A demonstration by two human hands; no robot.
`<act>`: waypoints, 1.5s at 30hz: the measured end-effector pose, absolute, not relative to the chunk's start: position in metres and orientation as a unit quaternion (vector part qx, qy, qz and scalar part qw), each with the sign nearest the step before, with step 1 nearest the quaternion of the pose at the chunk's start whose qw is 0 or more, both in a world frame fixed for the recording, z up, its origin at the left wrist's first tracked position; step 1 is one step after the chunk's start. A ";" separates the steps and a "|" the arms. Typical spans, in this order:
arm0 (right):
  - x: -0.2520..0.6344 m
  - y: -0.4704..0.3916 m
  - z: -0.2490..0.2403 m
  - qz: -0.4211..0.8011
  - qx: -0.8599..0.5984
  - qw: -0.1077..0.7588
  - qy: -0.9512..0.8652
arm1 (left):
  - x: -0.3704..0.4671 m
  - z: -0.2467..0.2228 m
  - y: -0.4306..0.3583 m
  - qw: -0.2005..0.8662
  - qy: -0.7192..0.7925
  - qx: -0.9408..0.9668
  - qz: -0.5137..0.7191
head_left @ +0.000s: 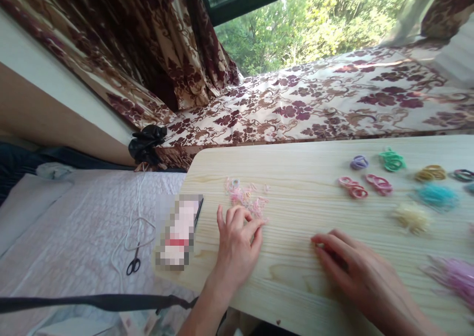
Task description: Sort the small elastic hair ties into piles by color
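My left hand (239, 237) reaches over the table at the near edge of a loose pile of small pink elastic bands (244, 195). Its thumb and index finger pinch at a pink band by the pile. To the right, my right hand (344, 259) rests low over the wooden table (285, 198), thumb and index tip pressed together; whatever lies between them is too small to name. Farther right are red hair ties (353, 188), pink ties (379, 184), a purple bundle (359, 162) and a green bundle (392, 159).
Brown ties (430, 173), turquoise bands (437, 196), cream bands (412, 216) and violet bands (457, 277) sit at the right. A blurred-out flat object (179, 232) lies at the left edge. Scissors (134, 264) and a white cable (129, 227) rest on the bed.
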State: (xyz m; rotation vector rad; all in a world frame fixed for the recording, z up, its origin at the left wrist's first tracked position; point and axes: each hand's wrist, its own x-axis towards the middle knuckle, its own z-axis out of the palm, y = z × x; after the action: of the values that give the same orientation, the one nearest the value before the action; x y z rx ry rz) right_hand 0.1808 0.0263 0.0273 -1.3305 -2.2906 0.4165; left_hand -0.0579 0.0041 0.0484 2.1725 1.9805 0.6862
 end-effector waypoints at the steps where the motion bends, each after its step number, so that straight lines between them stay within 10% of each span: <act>1: 0.181 0.026 0.028 0.150 -0.481 0.228 -0.833 | -0.058 0.049 0.002 0.063 0.652 0.721 0.225; 45: 0.179 0.015 0.034 0.163 -0.470 0.316 -0.808 | -0.020 0.059 -0.006 0.093 0.535 0.763 0.350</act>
State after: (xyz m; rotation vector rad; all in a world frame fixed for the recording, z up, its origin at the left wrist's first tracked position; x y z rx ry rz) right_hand 0.1789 0.0154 0.0338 -1.2380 -2.1281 0.4304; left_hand -0.0204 -0.0060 0.0589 2.2648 1.5887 1.0377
